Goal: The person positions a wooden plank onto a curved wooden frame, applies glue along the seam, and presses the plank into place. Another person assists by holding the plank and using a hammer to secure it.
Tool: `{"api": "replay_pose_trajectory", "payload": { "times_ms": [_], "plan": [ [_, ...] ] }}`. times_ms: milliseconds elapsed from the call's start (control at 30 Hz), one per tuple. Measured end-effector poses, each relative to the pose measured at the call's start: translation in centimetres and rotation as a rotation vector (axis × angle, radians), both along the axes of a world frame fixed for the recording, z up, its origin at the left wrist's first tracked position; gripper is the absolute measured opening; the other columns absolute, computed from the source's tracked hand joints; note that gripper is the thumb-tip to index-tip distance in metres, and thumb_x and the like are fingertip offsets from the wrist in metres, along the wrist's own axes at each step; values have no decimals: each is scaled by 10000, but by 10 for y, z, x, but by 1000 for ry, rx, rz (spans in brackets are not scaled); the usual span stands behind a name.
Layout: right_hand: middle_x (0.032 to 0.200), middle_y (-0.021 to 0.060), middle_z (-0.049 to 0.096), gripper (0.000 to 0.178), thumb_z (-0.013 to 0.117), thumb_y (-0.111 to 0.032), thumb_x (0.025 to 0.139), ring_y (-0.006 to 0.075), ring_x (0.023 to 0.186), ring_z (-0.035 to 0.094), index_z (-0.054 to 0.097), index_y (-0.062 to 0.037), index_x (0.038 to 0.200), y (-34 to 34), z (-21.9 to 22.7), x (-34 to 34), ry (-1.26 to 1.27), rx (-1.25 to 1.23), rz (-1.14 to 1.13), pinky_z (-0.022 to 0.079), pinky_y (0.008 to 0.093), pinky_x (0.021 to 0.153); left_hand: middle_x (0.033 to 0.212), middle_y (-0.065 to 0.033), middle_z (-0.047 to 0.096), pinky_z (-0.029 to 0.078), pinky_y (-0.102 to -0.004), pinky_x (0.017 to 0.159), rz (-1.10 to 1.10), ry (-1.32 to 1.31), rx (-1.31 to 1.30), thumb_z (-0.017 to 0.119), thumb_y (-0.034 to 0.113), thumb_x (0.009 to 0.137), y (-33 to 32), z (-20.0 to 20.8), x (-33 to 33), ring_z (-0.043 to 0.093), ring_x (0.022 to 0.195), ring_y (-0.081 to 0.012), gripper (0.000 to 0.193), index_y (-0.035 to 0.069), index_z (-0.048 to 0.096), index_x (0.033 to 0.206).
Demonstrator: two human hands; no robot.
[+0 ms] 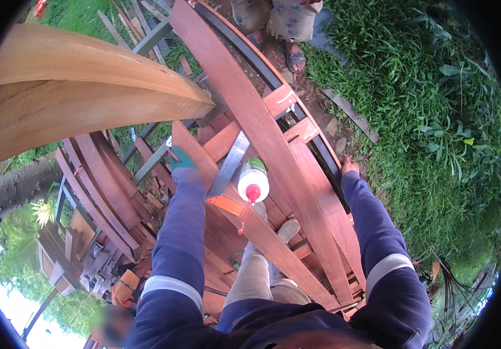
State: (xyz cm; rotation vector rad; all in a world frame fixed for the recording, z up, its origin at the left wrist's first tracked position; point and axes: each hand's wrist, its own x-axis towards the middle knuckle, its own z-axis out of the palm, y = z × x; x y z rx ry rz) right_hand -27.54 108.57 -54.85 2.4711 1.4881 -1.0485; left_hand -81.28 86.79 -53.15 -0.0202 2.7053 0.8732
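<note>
1. In the head view, the left hand [183, 160], in a green glove, meets the left edge of a narrow board [268, 235]; its fingers are partly hidden, so one cannot tell whether the grip is clamped or merely resting
2. The right hand [350, 166], bare, touches the outer rim of a curved frame [256, 61]; its thumb is out of sight, so whether that grip closes cannot be told
3. The arms reach wide to either side, probably to steady the work or brace the body
4. A square [230, 165] lies between the hands, its flat metal blade meeting a smooth orange handle [227, 205] on the narrow board, perhaps left there within reach
5. Beside it sits a rounded white bottle [253, 177], its red nozzle pointing toward the person
6. A wide board [273, 134], reddish and fine-grained, runs diagonally across pieces bordered by the frame's dark, slim band
7. A pale timber [87, 99] with flowing grain looms at upper left, its bend perhaps partly the lens's doing
</note>
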Motion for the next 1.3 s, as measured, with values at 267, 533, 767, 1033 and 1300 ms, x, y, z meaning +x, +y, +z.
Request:
{"api": "replay_pose_trajectory", "payload": {
  "times_ms": [267, 533, 767, 1033, 1300],
  "plan": [
    [985, 212, 753, 468, 526, -457, 931, 373, 1023, 708, 799, -78, 969, -2, 20, -15, -112, 63, 35, 504, 454, 950, 1242, -305, 657, 519, -537, 931, 107, -32, -45, 443, 612, 1002, 25, 53, 18, 630, 1135, -495, 703, 8, 601, 1325],
    [958, 225, 749, 449, 538, -434, 903, 385, 1008, 708, 802, -72, 925, -1, 16, -12, -95, 76, 43, 507, 461, 947, 1188, -315, 671, 519, -548, 922, 107, -63, -88, 450, 631, 992, 27, 62, 18, 635, 1124, -499, 716, 2, 630, 1282],
    [1026, 247, 739, 486, 550, -448, 884, 405, 1079, 681, 792, -34, 960, 1, 11, -7, -163, 69, 69, 489, 451, 984, 1156, -292, 695, 528, -525, 908, 68, -54, -91, 466, 657, 975, 22, 56, 17, 652, 1093, -491, 741, 14, 634, 1300],
    [945, 206, 758, 483, 529, -435, 865, 371, 995, 704, 806, -48, 951, 5, 4, -1, -91, 4, 6, 498, 434, 940, 1150, -266, 707, 528, -510, 887, 102, -70, -26, 492, 621, 980, 21, 50, 15, 669, 1081, -461, 708, 22, 621, 1335],
    [930, 212, 756, 485, 534, -430, 864, 362, 965, 709, 799, -31, 939, 5, 10, -4, -64, 33, 2, 504, 433, 916, 1178, -266, 699, 529, -516, 897, 89, -62, -63, 488, 620, 978, 19, 43, 13, 663, 1082, -477, 704, 33, 606, 1348]
  ]
}}
